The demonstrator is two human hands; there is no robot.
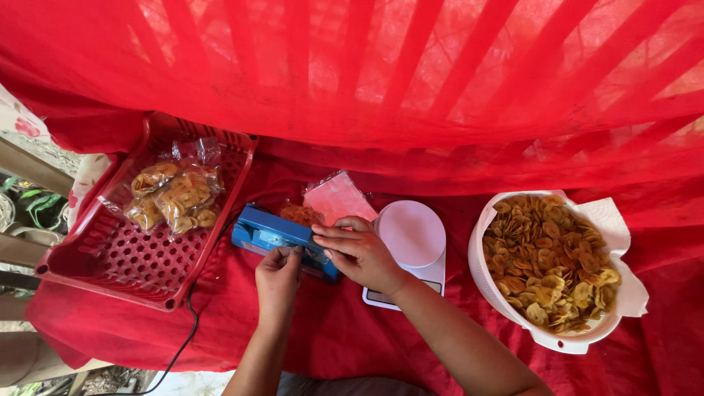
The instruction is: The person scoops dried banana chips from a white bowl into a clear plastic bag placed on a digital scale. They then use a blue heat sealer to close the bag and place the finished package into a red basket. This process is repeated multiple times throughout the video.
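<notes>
A blue heat sealer (270, 232) lies on the red cloth in front of me. A clear plastic bag of chips (328, 203) lies in it, sticking out behind its bar. My right hand (361, 251) rests on top of the sealer's right end, fingers spread flat and pressing down. My left hand (279, 277) is at the sealer's near edge, its fingertips pinched at the bag's mouth under the bar. Whether the fingers grip the bag is hard to tell.
A red perforated tray (117, 257) at the left holds several sealed chip bags (176, 194). A white kitchen scale (414, 242) sits right of the sealer. A white colander of banana chips (550, 264) is at the far right. A black cord (187, 330) runs off the table's front.
</notes>
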